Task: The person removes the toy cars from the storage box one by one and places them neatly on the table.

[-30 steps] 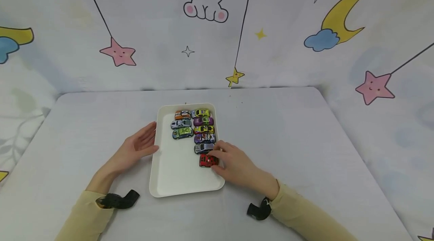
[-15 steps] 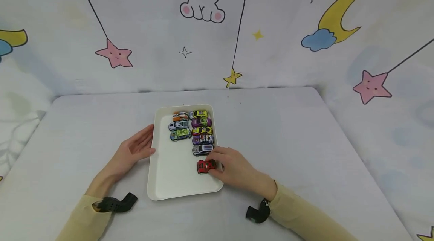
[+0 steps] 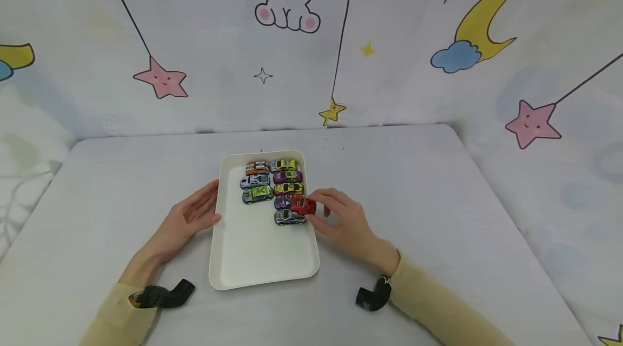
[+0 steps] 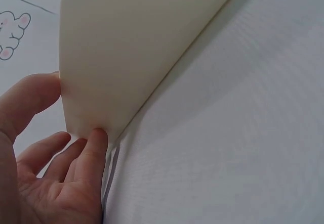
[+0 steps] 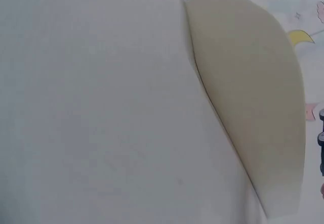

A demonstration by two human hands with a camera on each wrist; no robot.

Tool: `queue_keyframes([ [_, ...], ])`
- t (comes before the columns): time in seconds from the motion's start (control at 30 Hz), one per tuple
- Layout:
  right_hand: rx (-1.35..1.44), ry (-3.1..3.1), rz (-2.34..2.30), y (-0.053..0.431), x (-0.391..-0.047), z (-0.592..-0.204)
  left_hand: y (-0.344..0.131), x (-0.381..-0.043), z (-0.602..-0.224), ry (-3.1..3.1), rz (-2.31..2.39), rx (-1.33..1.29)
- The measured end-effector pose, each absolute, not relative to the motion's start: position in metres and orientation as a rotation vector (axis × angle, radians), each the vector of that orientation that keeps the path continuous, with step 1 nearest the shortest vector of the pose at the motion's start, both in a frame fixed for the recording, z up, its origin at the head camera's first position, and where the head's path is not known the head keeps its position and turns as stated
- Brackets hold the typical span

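Observation:
In the head view my right hand (image 3: 352, 230) pinches a red toy car (image 3: 303, 205) with black spots between thumb and fingers. The red car overlaps the purple-and-white toy car (image 3: 283, 202) and sits just above the silver toy car (image 3: 289, 217). Below them is the white tray (image 3: 263, 257). My left hand (image 3: 182, 227) rests against the tray's left side. In the left wrist view, the thumb of the left hand (image 4: 61, 183) touches the rim and extended fingers touch the outer wall of the tray (image 4: 126, 42).
In the tray's far part, several more toy cars stand in two columns, including a purple car (image 3: 287, 177) and a green-and-blue car (image 3: 257, 194). A white cloth-covered table (image 3: 413, 189) surrounds the tray. Behind rises a printed backdrop (image 3: 209, 38). Black devices (image 3: 165, 294) are on both wrists.
My right hand first drew the red car nearer along the tray, then moved it away from me, up over the purple-and-white car. My left hand keeps its place at the tray.

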State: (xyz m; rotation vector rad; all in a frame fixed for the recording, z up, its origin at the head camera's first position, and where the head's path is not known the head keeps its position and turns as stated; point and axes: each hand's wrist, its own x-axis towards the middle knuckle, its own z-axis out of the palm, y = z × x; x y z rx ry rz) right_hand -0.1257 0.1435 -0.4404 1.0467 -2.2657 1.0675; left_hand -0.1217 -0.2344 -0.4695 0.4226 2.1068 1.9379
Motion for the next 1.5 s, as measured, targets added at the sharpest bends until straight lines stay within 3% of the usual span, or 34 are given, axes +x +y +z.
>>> queue_keyframes([
  [0.5,0.65,-2.254,0.839,0.186,-0.173,-0.469,-0.234,-0.122,-0.471,2.124,1.933,0.442],
  [1.5,0.578,-2.435,0.675,0.194,-0.18,-0.477,-0.233,-0.121,-0.47,2.088,1.965,0.428],
])
